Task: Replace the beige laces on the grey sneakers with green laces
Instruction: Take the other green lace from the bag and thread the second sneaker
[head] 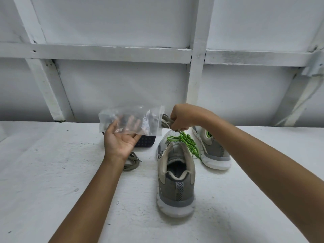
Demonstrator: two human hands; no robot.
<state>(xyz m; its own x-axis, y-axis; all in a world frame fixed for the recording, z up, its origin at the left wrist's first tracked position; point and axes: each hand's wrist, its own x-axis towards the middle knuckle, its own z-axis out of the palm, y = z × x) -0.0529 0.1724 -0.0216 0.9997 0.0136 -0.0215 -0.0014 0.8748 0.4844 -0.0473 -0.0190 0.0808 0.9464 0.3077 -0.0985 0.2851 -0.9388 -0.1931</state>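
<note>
Bagging the old laces looks like the step in hand: right hand (182, 118) pinches a beige lace bundle (166, 121) at the mouth of a clear plastic bag (129, 120), which the left hand (121, 142) holds up, thumb in front and flat fingers showing through the plastic. Main risk is the bag mouth: it's floppy and only held from the far side, so it may fold shut and the bundle could slip past it and drop on the worktop (52, 172). Next risk: green laces (187, 142) sit in a loose heap right under the right hand, on the near sneaker (177, 186), one strand running up close to its fingers; can't tell if it touches. If it's caught, pushing the bundle in could drag green lace out of the eyelets. That heap looks untied, so a knock from the right forearm could tangle it. Far sneaker (215, 151), just beyond the right wrist, also shows green. A second beige lace (132, 161) lies under the left wrist, easy to forget or sweep off. Dark perforated thing (146, 142) behind the left hand, unclear what.
</note>
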